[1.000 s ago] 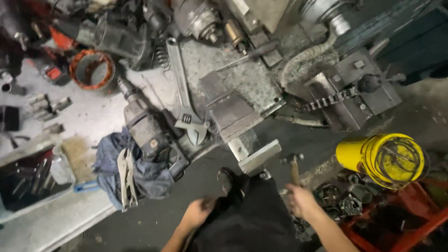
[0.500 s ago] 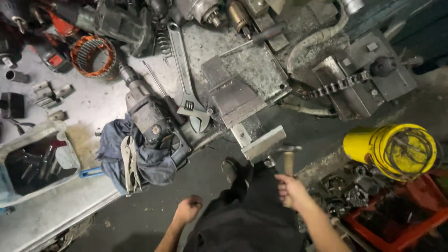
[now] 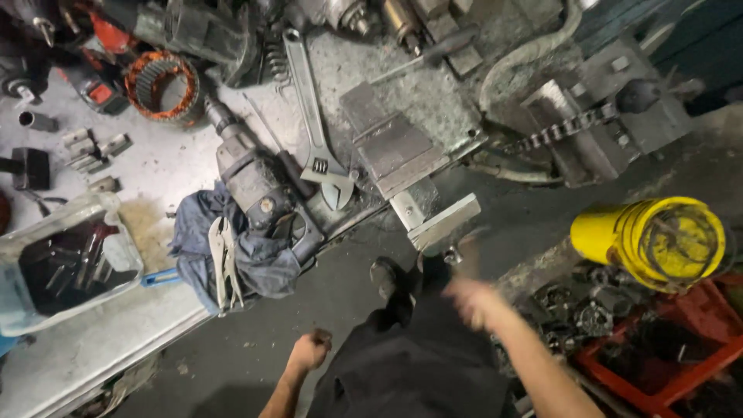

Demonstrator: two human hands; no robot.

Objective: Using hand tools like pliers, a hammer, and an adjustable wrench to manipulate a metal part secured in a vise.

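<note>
My right hand (image 3: 476, 303) is blurred in motion just below the metal vise jaw (image 3: 443, 222) at the bench's edge. It seems shut on a small hammer whose metal head (image 3: 450, 254) shows right under the jaw. My left hand (image 3: 309, 348) hangs lower left as a closed fist, holding nothing, over the dark floor. My dark trousers and shoes (image 3: 385, 276) fill the space between the hands.
On the bench lie a large adjustable wrench (image 3: 317, 131), a heavy drill (image 3: 255, 179), locking pliers (image 3: 224, 263) on a blue rag (image 3: 263, 267), an orange-wound stator (image 3: 162, 85) and a clear box of parts (image 3: 116, 267). A yellow cylinder (image 3: 658, 240) and red crate (image 3: 685, 370) stand at right.
The view has shifted toward the bench. My right hand with the hammer swung down and now blurs below the vise jaw. My left hand stays a fist.
</note>
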